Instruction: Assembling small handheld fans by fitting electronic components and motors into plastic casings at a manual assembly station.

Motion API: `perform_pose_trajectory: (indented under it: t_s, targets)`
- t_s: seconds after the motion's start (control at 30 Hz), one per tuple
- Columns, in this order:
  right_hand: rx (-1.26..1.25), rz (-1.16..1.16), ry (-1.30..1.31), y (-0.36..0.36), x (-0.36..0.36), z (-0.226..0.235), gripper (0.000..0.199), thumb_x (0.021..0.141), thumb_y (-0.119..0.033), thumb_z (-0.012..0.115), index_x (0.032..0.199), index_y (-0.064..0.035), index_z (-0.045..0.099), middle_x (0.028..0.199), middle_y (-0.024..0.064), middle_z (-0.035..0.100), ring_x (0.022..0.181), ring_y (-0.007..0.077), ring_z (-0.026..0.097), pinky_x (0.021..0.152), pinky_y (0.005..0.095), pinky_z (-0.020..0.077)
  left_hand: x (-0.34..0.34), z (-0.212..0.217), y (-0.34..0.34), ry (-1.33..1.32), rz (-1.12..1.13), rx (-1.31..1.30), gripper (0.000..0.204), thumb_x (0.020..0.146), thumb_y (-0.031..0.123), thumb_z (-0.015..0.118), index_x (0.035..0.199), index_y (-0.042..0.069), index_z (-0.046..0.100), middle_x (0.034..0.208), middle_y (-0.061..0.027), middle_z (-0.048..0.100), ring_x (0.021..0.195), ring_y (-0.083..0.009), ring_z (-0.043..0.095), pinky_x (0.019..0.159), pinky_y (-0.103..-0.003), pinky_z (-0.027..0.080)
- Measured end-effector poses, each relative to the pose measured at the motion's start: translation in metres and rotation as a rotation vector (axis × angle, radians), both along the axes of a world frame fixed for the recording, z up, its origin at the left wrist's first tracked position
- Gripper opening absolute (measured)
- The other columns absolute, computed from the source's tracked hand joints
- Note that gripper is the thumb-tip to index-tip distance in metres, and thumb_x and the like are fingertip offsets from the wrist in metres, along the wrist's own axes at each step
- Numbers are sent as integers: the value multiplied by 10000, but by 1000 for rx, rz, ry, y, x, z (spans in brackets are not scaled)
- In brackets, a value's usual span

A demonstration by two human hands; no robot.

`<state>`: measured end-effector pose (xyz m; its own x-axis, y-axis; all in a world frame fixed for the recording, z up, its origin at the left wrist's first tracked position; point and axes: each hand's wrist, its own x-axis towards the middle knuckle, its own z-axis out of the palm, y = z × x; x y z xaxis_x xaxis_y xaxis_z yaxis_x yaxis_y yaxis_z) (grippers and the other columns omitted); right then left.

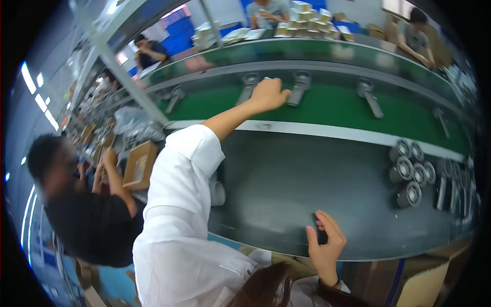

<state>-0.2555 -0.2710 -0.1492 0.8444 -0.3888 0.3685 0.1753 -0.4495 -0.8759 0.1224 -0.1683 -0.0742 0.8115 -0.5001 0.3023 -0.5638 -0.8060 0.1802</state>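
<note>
While right hand [327,248] hovers, left [268,95] nears 2 parts [298,91].

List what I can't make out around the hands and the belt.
All in the head view:
Left hand: the hand's own back and knuckles hide its fingertips and whether they hold anything.
Grey cylinder: partly covered by the white sleeve.
Far-right metal part on the green belt: blurred near the picture's dark rim.
Co-worker's hand at left: too small and blurred to tell its contents.
</note>
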Motion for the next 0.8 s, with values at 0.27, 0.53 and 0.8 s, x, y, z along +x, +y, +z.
perform_pose_trajectory:
  t_s: [0.27, 0.53, 0.8]
  targets:
    - [72, 127, 82, -16, -7, 8, 336, 729, 24, 646, 1064, 47, 636, 1083, 179, 642, 880, 233, 624, 770, 303, 493, -183, 70, 129, 283, 13, 575, 533, 685, 443, 738, 965, 3, 624, 967, -275, 617, 935, -393, 606, 793, -443, 498]
    - [-27, 8, 65, -64, -8, 13, 326, 789, 39, 584, 1113, 48, 621, 1073, 123, 635, 821, 137, 570, 753, 257, 465, -232, 44, 179, 432, -216, 488, 640, 536, -14, 776, 1113, 118, 533, 1388, -186, 366, 1096, -378, 507, 894, -443, 466]
    - [-378, -276, -127, -116, 14, 49, 326, 778, 10, 661, 1103, 7, 642, 1161, 146, 631, 1062, 222, 602, 855, 283, 472, -228, 31, 147, 421, -417, 7, 464, 562, 125, 844, 883, 41, 520, 1089, -181, 552, 934, -380, 559, 784, -395, 473]
